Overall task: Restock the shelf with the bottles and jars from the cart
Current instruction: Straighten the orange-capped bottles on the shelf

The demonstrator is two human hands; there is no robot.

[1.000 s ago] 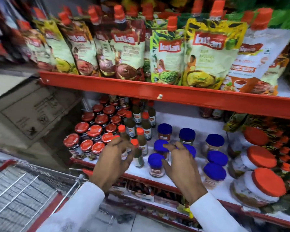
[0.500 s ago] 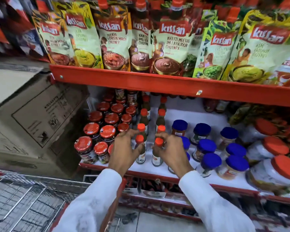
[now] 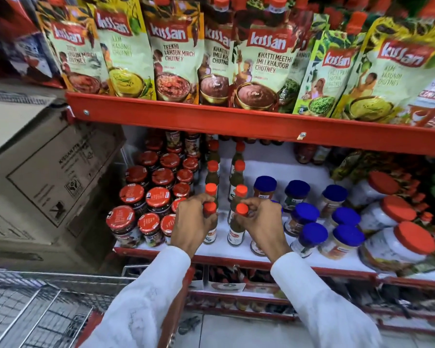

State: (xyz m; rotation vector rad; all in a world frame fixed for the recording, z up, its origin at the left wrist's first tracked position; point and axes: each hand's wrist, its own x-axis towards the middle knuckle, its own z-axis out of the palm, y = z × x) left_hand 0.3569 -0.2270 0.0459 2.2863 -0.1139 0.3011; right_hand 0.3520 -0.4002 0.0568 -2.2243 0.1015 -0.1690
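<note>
Two hands: each is closed on one bottle.
Left hand [image 3: 192, 222]: wrapped around a slim orange-capped glass bottle [image 3: 209, 209] at the white shelf [image 3: 274, 172] front edge.
Right hand [image 3: 264, 222]: gripped around a matching orange-capped bottle [image 3: 237, 223] just beside it.
Wire cart [image 3: 35, 310]: seen lower left.

Red metal shelving [image 3: 211, 119] with white shelf liner, stacked cardboard cartons [image 3: 48, 177] at left, pale tiled floor [image 3: 236, 330], bright even lighting

Each hand, left hand [image 3: 194, 223] and right hand [image 3: 264, 223], grips a front orange-capped bottle.
</note>
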